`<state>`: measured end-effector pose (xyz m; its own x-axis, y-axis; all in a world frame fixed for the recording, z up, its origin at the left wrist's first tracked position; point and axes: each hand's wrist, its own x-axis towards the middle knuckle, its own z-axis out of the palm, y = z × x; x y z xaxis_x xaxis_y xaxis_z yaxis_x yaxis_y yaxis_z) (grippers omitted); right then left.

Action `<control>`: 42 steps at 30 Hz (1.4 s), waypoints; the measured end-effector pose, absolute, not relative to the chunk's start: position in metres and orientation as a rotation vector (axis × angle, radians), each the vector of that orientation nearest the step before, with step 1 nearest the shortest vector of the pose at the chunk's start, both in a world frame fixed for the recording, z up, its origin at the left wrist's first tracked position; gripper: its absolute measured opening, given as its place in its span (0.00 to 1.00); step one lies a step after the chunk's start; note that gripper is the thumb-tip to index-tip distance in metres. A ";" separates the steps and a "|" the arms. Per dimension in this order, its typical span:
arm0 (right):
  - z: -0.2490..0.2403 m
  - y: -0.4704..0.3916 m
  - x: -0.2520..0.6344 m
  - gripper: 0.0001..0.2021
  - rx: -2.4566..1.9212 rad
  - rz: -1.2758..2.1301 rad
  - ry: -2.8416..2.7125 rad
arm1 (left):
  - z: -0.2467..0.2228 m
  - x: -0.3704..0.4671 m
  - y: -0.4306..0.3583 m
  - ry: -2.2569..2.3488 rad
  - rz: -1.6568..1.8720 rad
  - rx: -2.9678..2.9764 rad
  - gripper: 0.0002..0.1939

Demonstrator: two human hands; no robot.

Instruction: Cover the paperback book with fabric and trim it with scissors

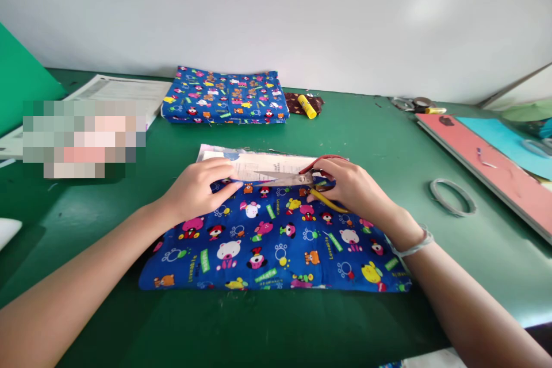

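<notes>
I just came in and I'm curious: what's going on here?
A person's right hand holds scissors, blades open at the far edge of the near cloth. The left hand pinches that edge. Printed paper shows just beyond it, and a matching bundle lies farther back.

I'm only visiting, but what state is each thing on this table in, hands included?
Near blue cloth: laid out, patterned side up
Scissors: open, blades parted
Right hand: holding the scissors
Left hand: pinching the near blue cloth's far edge
Far blue cloth: folded
Yellow tube: lying on its side
Gray ring: lying flat
</notes>
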<state>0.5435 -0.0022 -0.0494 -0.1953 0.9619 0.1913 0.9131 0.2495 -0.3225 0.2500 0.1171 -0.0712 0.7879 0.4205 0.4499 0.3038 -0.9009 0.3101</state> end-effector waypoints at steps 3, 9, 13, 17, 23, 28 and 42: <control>-0.049 -0.002 0.544 0.19 -1.725 0.191 -2.189 | -0.072 0.250 0.117 0.566 0.778 2.752 0.11; -0.049 -0.003 0.543 0.21 -1.790 0.204 -2.180 | -0.074 0.249 0.118 0.560 0.796 2.750 0.10; -0.049 -0.003 0.542 0.19 -1.802 0.210 -2.180 | -0.075 0.249 0.118 0.566 0.801 2.748 0.10; -0.049 -0.002 0.542 0.19 -1.805 0.207 -2.183 | -0.075 0.250 0.118 0.572 0.798 2.747 0.10; -0.049 -0.003 0.543 0.18 -1.817 0.184 -2.186 | -0.075 0.250 0.118 0.585 0.792 2.740 0.10; -0.048 -0.003 0.542 0.17 -1.814 0.177 -2.184 | -0.075 0.249 0.119 0.591 0.789 2.749 0.10; -0.051 -0.003 0.544 0.16 -1.844 0.141 -2.174 | -0.077 0.250 0.120 0.596 0.773 2.748 0.10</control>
<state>0.5437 -0.0027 -0.0508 -0.1417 0.9780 0.1532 0.9500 0.1778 -0.2568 0.2497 0.1198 -0.0771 0.7787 0.4397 0.4476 0.3211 -0.8922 0.3177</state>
